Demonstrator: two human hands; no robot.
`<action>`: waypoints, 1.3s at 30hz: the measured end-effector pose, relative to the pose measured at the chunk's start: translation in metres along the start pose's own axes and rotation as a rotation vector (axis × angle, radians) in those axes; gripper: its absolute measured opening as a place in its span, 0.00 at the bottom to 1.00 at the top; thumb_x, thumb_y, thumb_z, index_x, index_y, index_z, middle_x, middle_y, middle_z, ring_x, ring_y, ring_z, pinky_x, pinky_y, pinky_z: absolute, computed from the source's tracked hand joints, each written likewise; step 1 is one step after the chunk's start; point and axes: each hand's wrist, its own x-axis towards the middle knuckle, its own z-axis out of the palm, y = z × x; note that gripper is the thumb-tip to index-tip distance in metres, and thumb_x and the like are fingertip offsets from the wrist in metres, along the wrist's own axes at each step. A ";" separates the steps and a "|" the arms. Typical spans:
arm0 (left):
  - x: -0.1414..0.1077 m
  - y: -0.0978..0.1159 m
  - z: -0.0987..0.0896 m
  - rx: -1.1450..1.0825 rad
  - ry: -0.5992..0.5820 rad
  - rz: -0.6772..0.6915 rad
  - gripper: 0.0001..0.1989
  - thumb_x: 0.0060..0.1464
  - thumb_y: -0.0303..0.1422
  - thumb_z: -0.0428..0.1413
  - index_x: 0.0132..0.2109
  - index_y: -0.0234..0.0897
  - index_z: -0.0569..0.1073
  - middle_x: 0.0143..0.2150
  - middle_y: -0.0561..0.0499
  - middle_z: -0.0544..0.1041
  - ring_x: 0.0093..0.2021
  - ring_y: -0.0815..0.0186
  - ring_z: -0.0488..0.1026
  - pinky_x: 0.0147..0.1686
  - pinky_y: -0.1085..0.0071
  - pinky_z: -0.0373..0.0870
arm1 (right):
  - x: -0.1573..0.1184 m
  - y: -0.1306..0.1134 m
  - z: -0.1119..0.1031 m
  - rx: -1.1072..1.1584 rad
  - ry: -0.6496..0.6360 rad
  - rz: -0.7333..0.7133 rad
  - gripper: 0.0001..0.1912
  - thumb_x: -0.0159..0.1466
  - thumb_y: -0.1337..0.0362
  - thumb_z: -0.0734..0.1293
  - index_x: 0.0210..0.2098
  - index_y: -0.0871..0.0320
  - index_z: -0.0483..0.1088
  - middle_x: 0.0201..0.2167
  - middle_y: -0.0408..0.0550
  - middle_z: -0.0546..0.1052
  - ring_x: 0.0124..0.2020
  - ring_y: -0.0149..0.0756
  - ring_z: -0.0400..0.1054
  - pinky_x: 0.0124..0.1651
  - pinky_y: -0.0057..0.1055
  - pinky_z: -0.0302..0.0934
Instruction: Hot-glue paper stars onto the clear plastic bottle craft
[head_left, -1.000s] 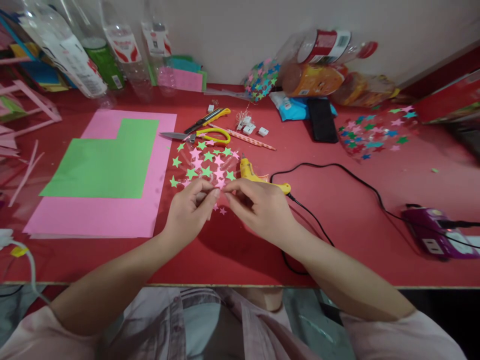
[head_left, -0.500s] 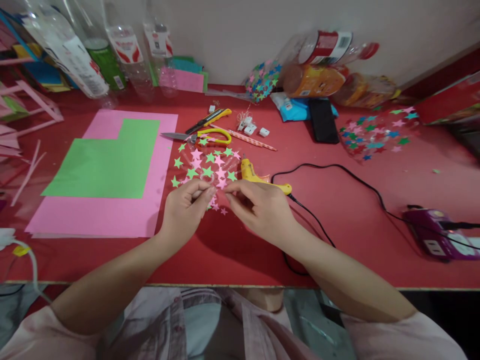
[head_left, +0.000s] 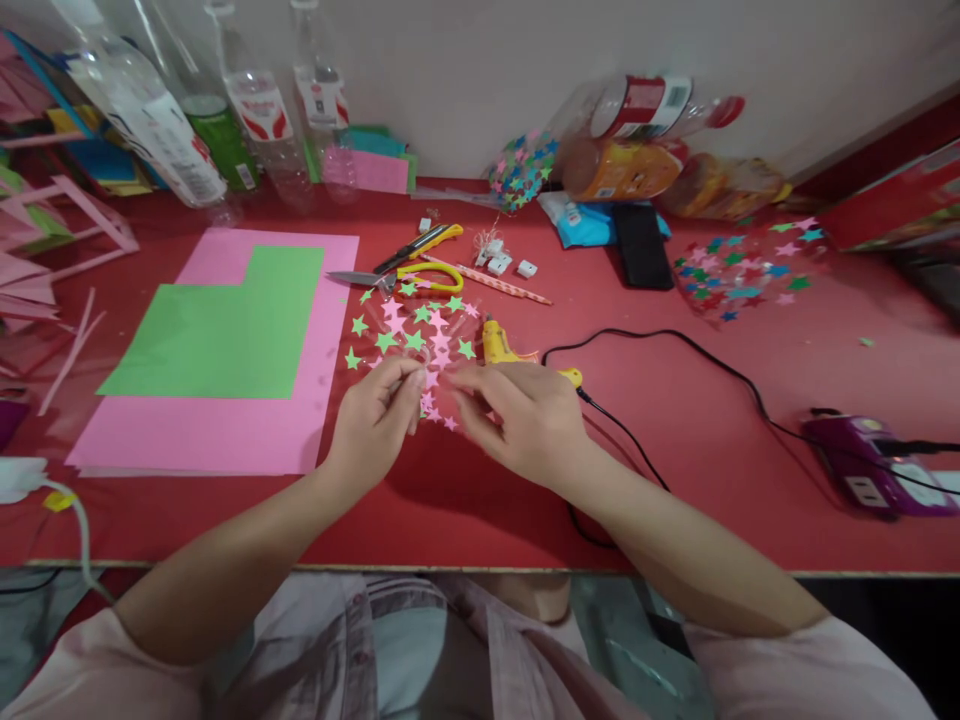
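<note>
My left hand (head_left: 376, 412) is closed in a pinch; whatever lies between the thumb and fingertips is too small to make out. Just to its right, my right hand (head_left: 529, 418) has its thumb and forefinger slightly apart, fingertips a little blurred, with nothing visible in them. Beyond and partly beneath both hands lies a clear plastic piece covered with pink and green paper stars (head_left: 414, 340). A yellow glue gun (head_left: 499, 343) rests behind my right hand, which hides part of it.
Green paper (head_left: 217, 335) lies on pink sheets (head_left: 202, 435) at left. Scissors (head_left: 431, 275), a utility knife (head_left: 420, 247), striped straws (head_left: 506, 282) and small white lights (head_left: 499, 262) lie behind the stars. A black cable (head_left: 697, 350) runs to a purple power strip (head_left: 855, 465). Bottles (head_left: 262, 120) line the wall.
My right thumb and forefinger have parted a little and shifted slightly away from the left fingertips. My left hand keeps its pinch. The whole view has shifted slightly.
</note>
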 end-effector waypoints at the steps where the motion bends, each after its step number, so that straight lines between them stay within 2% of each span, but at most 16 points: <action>1: 0.000 -0.001 0.000 -0.002 0.000 0.002 0.08 0.61 0.33 0.48 0.33 0.38 0.66 0.17 0.60 0.62 0.18 0.75 0.59 0.21 0.77 0.58 | 0.001 -0.001 0.001 -0.040 0.002 -0.045 0.07 0.66 0.67 0.61 0.37 0.61 0.70 0.27 0.44 0.79 0.26 0.28 0.69 0.30 0.27 0.57; 4: 0.000 -0.003 -0.001 -0.008 0.003 0.003 0.06 0.60 0.32 0.48 0.35 0.38 0.68 0.17 0.60 0.63 0.17 0.75 0.58 0.20 0.77 0.57 | 0.004 -0.003 0.005 -0.133 0.005 -0.106 0.09 0.65 0.67 0.62 0.42 0.64 0.70 0.24 0.44 0.78 0.25 0.31 0.69 0.28 0.29 0.56; 10: -0.001 -0.008 -0.004 0.098 0.008 0.094 0.05 0.57 0.29 0.48 0.35 0.38 0.69 0.20 0.59 0.64 0.20 0.74 0.61 0.22 0.76 0.58 | 0.007 -0.007 0.006 -0.122 -0.003 -0.045 0.11 0.67 0.65 0.60 0.46 0.63 0.69 0.26 0.44 0.79 0.25 0.31 0.70 0.29 0.30 0.57; 14: -0.001 -0.006 -0.006 0.203 0.037 0.202 0.08 0.57 0.28 0.48 0.37 0.37 0.72 0.21 0.59 0.66 0.21 0.74 0.62 0.25 0.76 0.60 | 0.008 -0.010 0.004 -0.137 -0.012 -0.046 0.10 0.67 0.67 0.59 0.43 0.61 0.70 0.25 0.43 0.78 0.25 0.30 0.70 0.29 0.29 0.56; 19: 0.001 -0.006 -0.006 0.299 0.061 0.253 0.09 0.60 0.31 0.47 0.39 0.37 0.73 0.23 0.57 0.71 0.21 0.74 0.64 0.25 0.77 0.62 | 0.008 -0.011 0.007 -0.124 -0.058 0.086 0.11 0.68 0.63 0.58 0.39 0.59 0.70 0.19 0.41 0.74 0.22 0.29 0.67 0.28 0.27 0.52; 24: 0.001 -0.009 -0.008 0.472 0.101 0.360 0.10 0.61 0.31 0.48 0.44 0.36 0.72 0.30 0.53 0.78 0.24 0.74 0.70 0.26 0.77 0.62 | 0.009 -0.007 0.010 -0.034 -0.105 0.153 0.11 0.67 0.62 0.58 0.33 0.58 0.69 0.19 0.40 0.73 0.21 0.28 0.65 0.27 0.26 0.49; 27: -0.001 -0.007 -0.012 0.520 0.149 0.453 0.10 0.60 0.30 0.50 0.47 0.34 0.71 0.24 0.57 0.75 0.19 0.76 0.65 0.22 0.78 0.59 | 0.010 -0.005 0.010 0.003 -0.065 0.151 0.09 0.66 0.64 0.59 0.33 0.58 0.68 0.17 0.38 0.71 0.19 0.26 0.62 0.26 0.25 0.48; 30: -0.002 -0.003 -0.019 0.533 0.221 0.553 0.08 0.59 0.28 0.51 0.44 0.35 0.72 0.23 0.58 0.73 0.18 0.77 0.63 0.21 0.79 0.59 | 0.009 -0.004 0.009 0.000 -0.014 0.113 0.08 0.66 0.64 0.59 0.36 0.58 0.69 0.17 0.37 0.70 0.18 0.25 0.61 0.25 0.25 0.48; 34: 0.007 -0.001 -0.030 0.523 0.372 0.636 0.06 0.58 0.28 0.51 0.38 0.37 0.74 0.29 0.53 0.74 0.27 0.73 0.68 0.31 0.75 0.67 | 0.005 0.001 0.007 -0.044 0.114 -0.006 0.06 0.65 0.68 0.60 0.38 0.58 0.68 0.21 0.40 0.73 0.21 0.26 0.63 0.27 0.26 0.54; 36: 0.014 -0.003 -0.034 0.535 0.420 0.647 0.06 0.58 0.30 0.53 0.40 0.38 0.74 0.37 0.50 0.74 0.39 0.67 0.72 0.42 0.68 0.70 | 0.002 0.004 0.006 -0.084 0.177 -0.118 0.05 0.63 0.70 0.62 0.37 0.57 0.68 0.24 0.42 0.75 0.24 0.28 0.64 0.30 0.27 0.57; 37: 0.018 -0.005 -0.036 0.543 0.411 0.633 0.08 0.58 0.32 0.53 0.43 0.39 0.74 0.43 0.48 0.74 0.46 0.64 0.71 0.49 0.64 0.69 | 0.000 0.006 0.005 -0.102 0.191 -0.182 0.05 0.62 0.71 0.62 0.37 0.57 0.68 0.26 0.42 0.75 0.26 0.29 0.65 0.31 0.28 0.58; 39: 0.024 -0.011 -0.037 0.545 0.337 0.582 0.12 0.59 0.36 0.53 0.49 0.42 0.72 0.57 0.46 0.68 0.60 0.59 0.64 0.59 0.57 0.62 | -0.002 0.009 0.005 -0.118 0.178 -0.294 0.04 0.61 0.69 0.64 0.37 0.56 0.68 0.28 0.43 0.75 0.29 0.31 0.66 0.35 0.30 0.60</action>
